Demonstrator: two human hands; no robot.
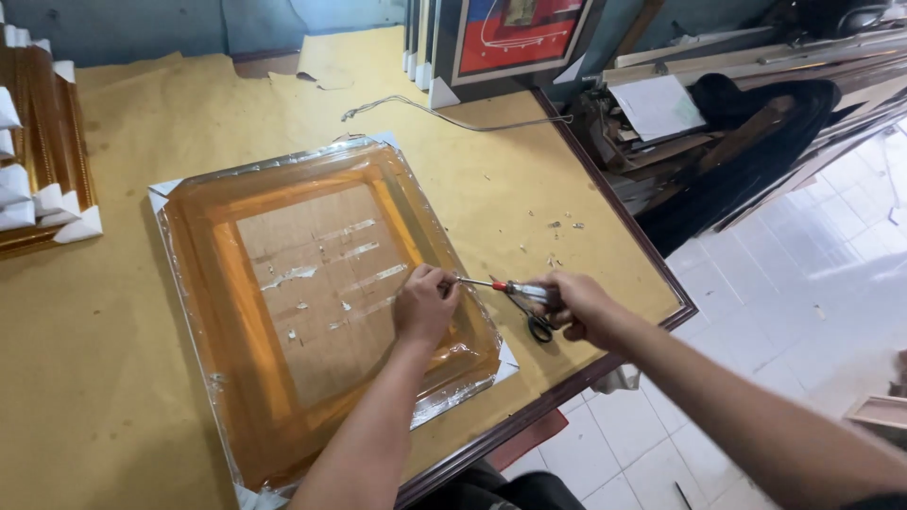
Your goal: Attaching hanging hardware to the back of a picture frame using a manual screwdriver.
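Observation:
A golden picture frame (248, 312) wrapped in clear orange-tinted plastic lies face down on the paper-covered table (85, 378), with white corner protectors. Strips of clear tape cross its brown backing board (312, 283). My left hand (424, 304) rests closed on the wrap at the frame's right side, pinching the plastic. My right hand (574, 305) holds scissors (518, 295) with black handles; their tips point left and touch the wrap right beside my left fingers.
More gold frames with white corner guards (42, 161) are stacked at the left edge. Framed pictures (510, 38) lean at the back. A wire (444, 111) lies on the table. Wood strips and clutter (746, 104) fill the right side above a white tiled floor.

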